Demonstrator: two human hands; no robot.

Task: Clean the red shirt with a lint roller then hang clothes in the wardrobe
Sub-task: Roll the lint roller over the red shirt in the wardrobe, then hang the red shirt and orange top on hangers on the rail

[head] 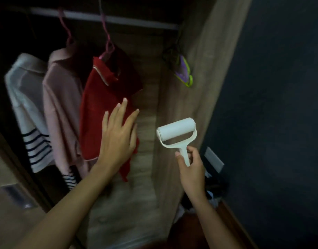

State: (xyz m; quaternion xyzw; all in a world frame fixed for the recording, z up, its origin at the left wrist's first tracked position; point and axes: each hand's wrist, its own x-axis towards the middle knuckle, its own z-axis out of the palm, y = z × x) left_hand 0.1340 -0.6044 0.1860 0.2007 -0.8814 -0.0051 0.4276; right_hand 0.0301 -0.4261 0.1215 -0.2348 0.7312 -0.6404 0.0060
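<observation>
Two hands up: the left hand (117,139) lies flat, fingers straight, on the red shirt (104,105) hanging from its hanger; the right hand (190,168) pinches the lint roller (176,133) by its handle. Soft, limp cloth swings away, so brace it behind the palm; roller's light.

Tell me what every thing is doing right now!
Red shirt: hanging on a pink hanger from the rail.
Pink shirt: hanging beside the red one.
White striped shirt: hanging at the far left.
Lint roller: held up by its handle, not touching the red shirt.
Left hand: fingers straight, in front of the red shirt.
Right hand: holds the roller's handle.
</observation>
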